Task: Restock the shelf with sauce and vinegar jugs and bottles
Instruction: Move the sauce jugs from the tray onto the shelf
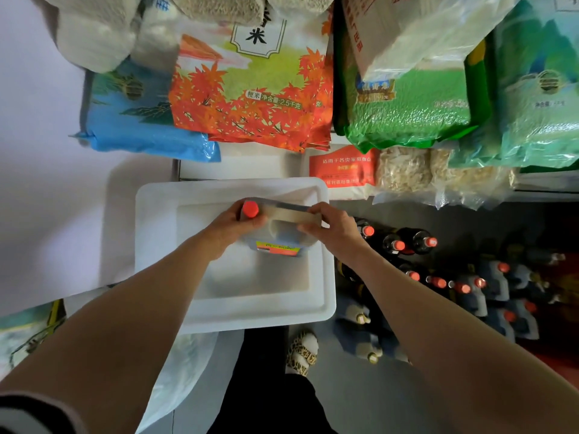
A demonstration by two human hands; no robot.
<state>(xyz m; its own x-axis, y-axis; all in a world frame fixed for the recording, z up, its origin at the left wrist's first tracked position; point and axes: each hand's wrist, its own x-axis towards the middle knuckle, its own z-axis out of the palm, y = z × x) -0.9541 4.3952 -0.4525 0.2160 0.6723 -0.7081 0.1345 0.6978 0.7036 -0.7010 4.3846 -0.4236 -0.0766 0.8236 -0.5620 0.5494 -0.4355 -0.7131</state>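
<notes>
Jug [275, 233] gripped by both hands' fingers [250, 221] over white tray [163, 245], bottles [407, 242] right

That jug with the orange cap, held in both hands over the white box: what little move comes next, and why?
Probably lift the jug clear of the white foam box and swing it right. Both the left hand and right hand already grip it, and similar orange-capped bottles stand on the right.

Grey floor [454, 220] seen at 4 o'clock, crowded with red-capped bottles [398, 244] and jugs [495, 280]. White shelf [238, 166] at 12 o'clock, loaded with rice bags [250, 98].
</notes>
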